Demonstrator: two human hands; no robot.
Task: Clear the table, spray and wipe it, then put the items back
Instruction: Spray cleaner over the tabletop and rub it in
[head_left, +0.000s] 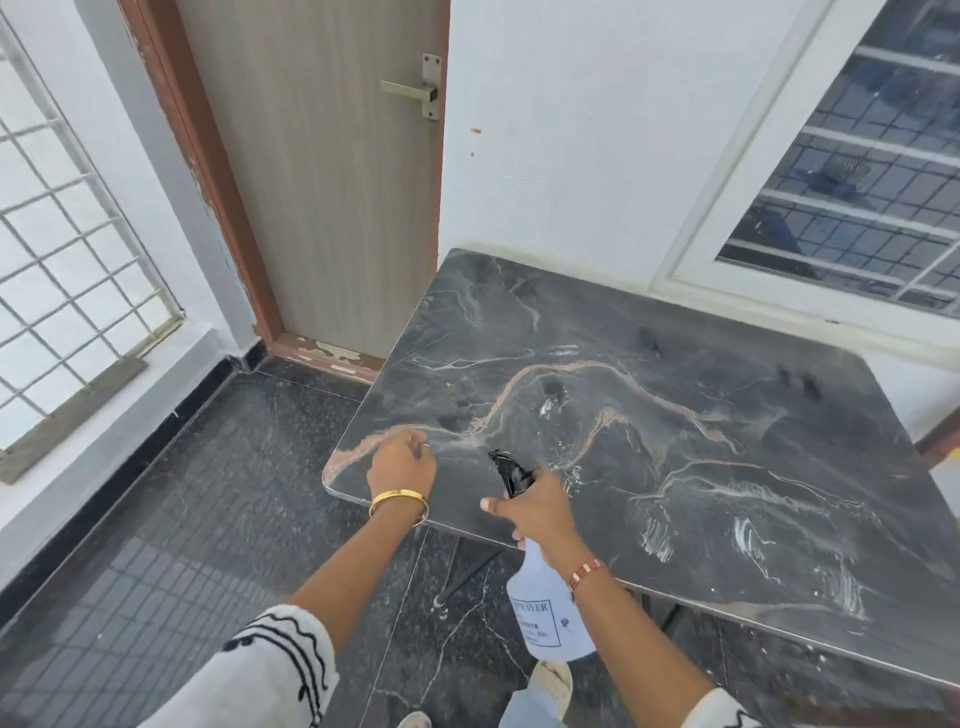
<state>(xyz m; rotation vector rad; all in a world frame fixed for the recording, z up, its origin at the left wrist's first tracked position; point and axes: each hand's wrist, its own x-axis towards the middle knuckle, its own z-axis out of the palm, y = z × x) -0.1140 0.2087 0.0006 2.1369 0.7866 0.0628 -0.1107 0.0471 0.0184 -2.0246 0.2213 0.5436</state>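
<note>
The spray bottle (548, 613) is held at the lower centre of the frame, over the near edge of the dark marbled desk (675, 415). It is gripped round the neck by the right hand (540, 512), with the black trigger head aimed over the desktop. The left hand (402, 465) is rested at the desk's near left corner, fingers loosely curled, nothing grasped. The translucent bottle is judged light, stiff and possibly slippery when wet; the neck is the sensible hold. Its liquid level cannot be told.

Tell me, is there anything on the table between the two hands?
Nothing: the head view shows only bare dark table between the left hand and the right hand holding the spray bottle.
</note>
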